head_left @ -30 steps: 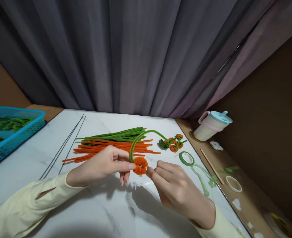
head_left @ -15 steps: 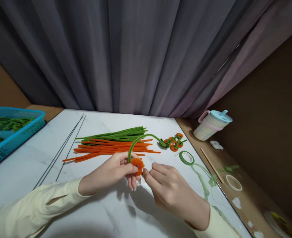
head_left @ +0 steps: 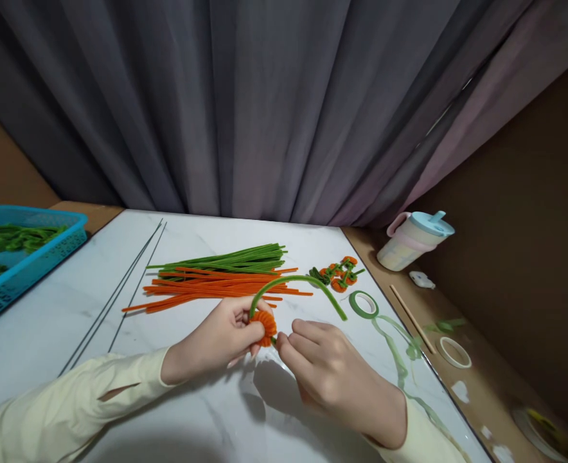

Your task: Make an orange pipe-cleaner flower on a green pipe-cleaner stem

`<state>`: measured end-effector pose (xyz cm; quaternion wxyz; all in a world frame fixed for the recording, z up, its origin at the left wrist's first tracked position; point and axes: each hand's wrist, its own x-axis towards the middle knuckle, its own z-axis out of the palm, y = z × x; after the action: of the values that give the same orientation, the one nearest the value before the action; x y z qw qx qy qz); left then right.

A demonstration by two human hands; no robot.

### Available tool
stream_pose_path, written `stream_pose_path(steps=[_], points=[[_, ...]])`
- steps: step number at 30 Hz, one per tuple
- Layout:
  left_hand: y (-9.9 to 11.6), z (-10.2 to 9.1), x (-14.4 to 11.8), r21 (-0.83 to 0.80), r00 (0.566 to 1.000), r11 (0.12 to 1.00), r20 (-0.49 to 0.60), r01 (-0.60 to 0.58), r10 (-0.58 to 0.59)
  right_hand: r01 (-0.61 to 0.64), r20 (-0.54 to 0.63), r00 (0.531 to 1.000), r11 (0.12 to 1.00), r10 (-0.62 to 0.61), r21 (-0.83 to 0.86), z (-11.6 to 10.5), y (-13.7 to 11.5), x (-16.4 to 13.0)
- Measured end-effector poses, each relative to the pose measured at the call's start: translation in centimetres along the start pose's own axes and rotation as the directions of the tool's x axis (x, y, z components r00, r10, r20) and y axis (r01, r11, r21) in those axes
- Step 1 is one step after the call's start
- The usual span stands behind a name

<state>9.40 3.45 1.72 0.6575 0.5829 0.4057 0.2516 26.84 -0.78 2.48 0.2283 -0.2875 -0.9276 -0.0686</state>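
Note:
My left hand (head_left: 236, 331) is closed on a ribbed orange coil of pipe cleaner (head_left: 265, 326), pinched between thumb and fingers. A green pipe cleaner (head_left: 288, 279) rises from behind the coil and arcs over to the right, its free end in the air. Its short lower end shows at the coil's right side, where the fingertips of my right hand (head_left: 327, 360) pinch it. Beyond my hands lie a bundle of orange pipe cleaners (head_left: 202, 286) and a bundle of green pipe cleaners (head_left: 236, 259). Small orange and green pieces (head_left: 340, 273) sit in a cluster to their right.
A roll of green tape (head_left: 363, 305) lies right of my hands, its loose strip trailing toward me. Thin dark wires (head_left: 115, 296) and a blue basket (head_left: 33, 257) with green pieces are at left. A lidded cup (head_left: 412, 241), a wooden stick (head_left: 412, 318) and a white ring (head_left: 453, 352) line the right side.
The orange coil has turned in my left hand, its ribbed face now showing more. The green arc has swung, its free end now lower and nearer me. My left fingers have curled in.

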Motion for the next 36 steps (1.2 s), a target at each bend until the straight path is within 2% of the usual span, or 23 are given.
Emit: stream_pose_path(steps=[13,23,26,31,36], points=[[0.9,-0.5,0.0,0.058,1.0,0.998,0.004,0.021,-0.021,-0.015,0.082,0.997,1.0,0.016,-0.013,-0.6,-0.1,-0.2],[1.1,-0.7,-0.2,0.071,0.997,0.996,0.065,0.047,-0.051,-0.024,0.074,0.997,1.0,0.023,0.014,-0.9,0.1,-0.3],[1.3,-1.0,-0.1,0.004,0.986,0.996,0.14,0.086,-0.086,-0.086,0.067,0.994,0.994,0.082,0.073,-0.8,0.4,-0.2],[0.9,-1.4,0.2,-0.191,0.97,0.975,0.232,0.114,-0.069,-0.155,0.02,0.988,0.978,0.154,0.139,-0.6,1.2,-0.2],[0.7,-1.8,0.3,-0.251,0.943,0.958,0.328,0.136,-0.048,-0.215,-0.039,0.973,0.956,0.227,0.199,0.1,1.7,-0.1]])
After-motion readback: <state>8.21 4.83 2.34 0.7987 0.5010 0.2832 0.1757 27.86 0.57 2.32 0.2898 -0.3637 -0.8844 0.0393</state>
